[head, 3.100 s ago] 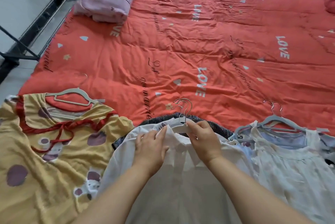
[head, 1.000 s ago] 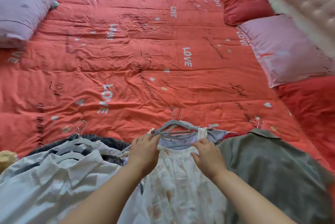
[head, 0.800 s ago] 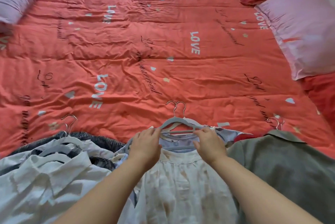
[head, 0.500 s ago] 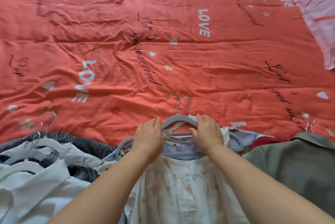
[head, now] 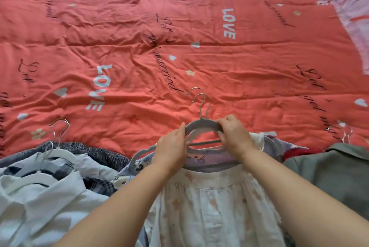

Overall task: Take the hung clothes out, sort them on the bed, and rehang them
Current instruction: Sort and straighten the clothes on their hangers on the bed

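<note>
Head view: R hand (head: pixel 233 136) curls round grey hanger (head: pixel 201 125), just right of its hook. L hand (head: pixel 171 150) rests on hanger's left arm, fingers straightish (thumb hidden). Hanger sits at neck of white dress (head: pixel 215 206) on near edge of red quilt (head: pixel 139 56), btw white shirts (head: pixel 40 196) left and grey-green garment (head: pixel 335 170) right.

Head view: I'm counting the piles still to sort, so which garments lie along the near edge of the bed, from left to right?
White collared shirt → cream floral gathered dress → grey-green collared garment.
</note>
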A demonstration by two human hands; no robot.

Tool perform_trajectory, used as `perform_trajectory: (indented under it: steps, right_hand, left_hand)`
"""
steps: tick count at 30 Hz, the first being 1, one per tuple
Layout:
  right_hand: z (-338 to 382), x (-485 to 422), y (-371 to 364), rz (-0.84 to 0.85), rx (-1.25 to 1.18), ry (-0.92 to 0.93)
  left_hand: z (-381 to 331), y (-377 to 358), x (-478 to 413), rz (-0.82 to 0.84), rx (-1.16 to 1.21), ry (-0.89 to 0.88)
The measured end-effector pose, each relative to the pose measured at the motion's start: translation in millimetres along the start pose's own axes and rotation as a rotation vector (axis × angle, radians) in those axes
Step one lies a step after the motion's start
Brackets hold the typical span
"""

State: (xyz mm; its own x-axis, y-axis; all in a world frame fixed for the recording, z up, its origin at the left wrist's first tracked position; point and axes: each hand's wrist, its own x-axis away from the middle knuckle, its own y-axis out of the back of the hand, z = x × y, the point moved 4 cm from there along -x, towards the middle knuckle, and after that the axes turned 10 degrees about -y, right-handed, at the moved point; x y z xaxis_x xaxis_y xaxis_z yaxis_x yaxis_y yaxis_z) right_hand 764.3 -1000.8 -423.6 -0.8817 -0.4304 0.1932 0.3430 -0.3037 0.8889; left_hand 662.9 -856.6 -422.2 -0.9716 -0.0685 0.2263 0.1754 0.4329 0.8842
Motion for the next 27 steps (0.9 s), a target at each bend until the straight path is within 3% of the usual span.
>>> perform_trajectory:
  steps: [5,14,27]
  right_hand:
    - [41,35,41,-0.164,-0.029,0.146]
    - [122,112,138,-0.306,-0.136,0.225]
    - [200,300,240,-0.6,-0.02,0.231]
  left_hand:
    - [-8,41,25,-0.104,0.156,0.013]
    - [-44,151,106,-0.274,0.19,-0.048]
    - [-120,248,272,-0.313,0.166,-0.232]
